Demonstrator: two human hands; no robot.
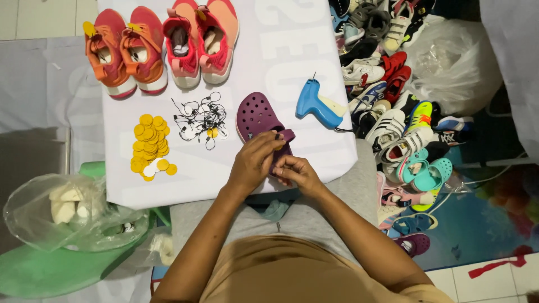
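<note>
Left hand pinches clog strap, right hand grips heel end from below; clog on counter, long axis toe up-left away from hands, tag gun just right, nearer right hand

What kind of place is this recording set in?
Probably an informal shoe resale or sorting spot on a floor. A mixed pile of shoes lies beside a white sheet that holds a blue tagging gun, yellow round tags and black string loops. Both hands work on a purple clog.
</note>
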